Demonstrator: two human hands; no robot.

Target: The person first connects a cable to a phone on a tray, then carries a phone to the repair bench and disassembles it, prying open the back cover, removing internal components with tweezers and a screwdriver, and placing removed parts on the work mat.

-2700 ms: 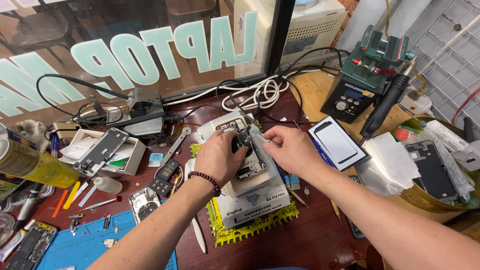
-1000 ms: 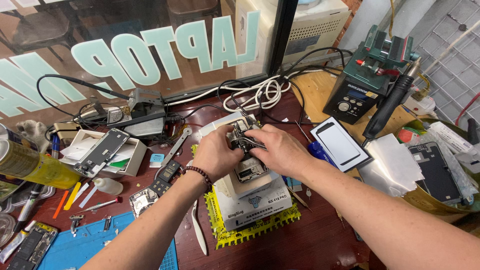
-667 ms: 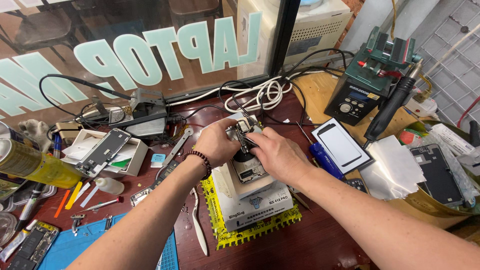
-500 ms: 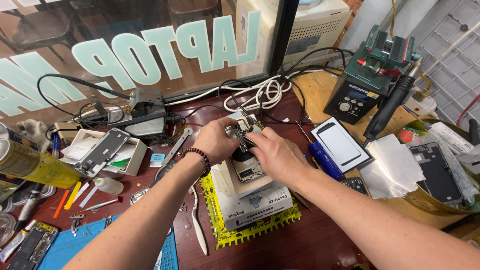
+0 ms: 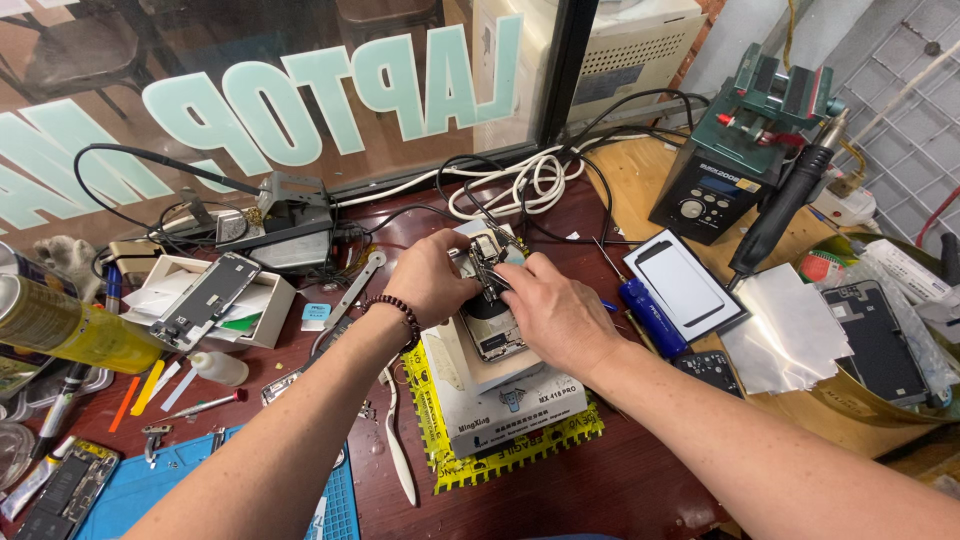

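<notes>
Head view: both hands meet over the opened phone [image 5: 492, 318], which lies on the white heating pad [image 5: 505, 385] at the middle of the desk. Compared with a few seconds ago, the left hand [image 5: 432, 280] and right hand [image 5: 553, 312] have drawn closer together and settled on the upper end of the phone, and have barely shifted in the last half second. The left fingers are pinched against the phone's top edge; the right fingers close around a thin metal tool whose tip sits in the phone's top end. That steadiness suggests fine work is under way inside the phone. Right of the pad lie a blue screwdriver [image 5: 652, 315] and a white-framed screen [image 5: 684, 283]; left of the pad, a white spudger [image 5: 397, 448]
</notes>
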